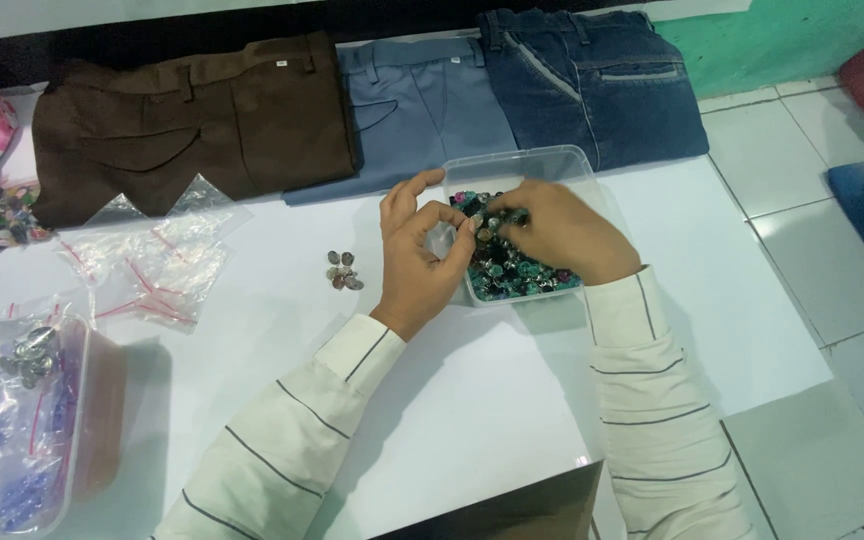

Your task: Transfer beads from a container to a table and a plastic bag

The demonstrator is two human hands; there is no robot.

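A clear plastic box (pixel 552 160) sits on a white sheet (pixel 472 400) and holds many small shiny stones in teal, black and pink. My right hand (pixel 562 232) reaches into the box, fingers bent down among the stones. My left hand (pixel 420 255) hovers at the box's left rim, thumb and fingers pinched on a small stone beside the right fingertips. A little cluster of stones (pixel 343 270) lies on the sheet just left of my left hand. Both arms wear cream sleeves with thin dark stripes.
Three pairs of trousers lie folded along the back: brown (pixel 192 120), grey-blue (pixel 422 110), dark denim (pixel 592 85). Small zip bags (pixel 157 260) lie at left. A clear tub (pixel 72 420) with bagged stones stands at lower left. White floor tiles (pixel 832 250) lie at right.
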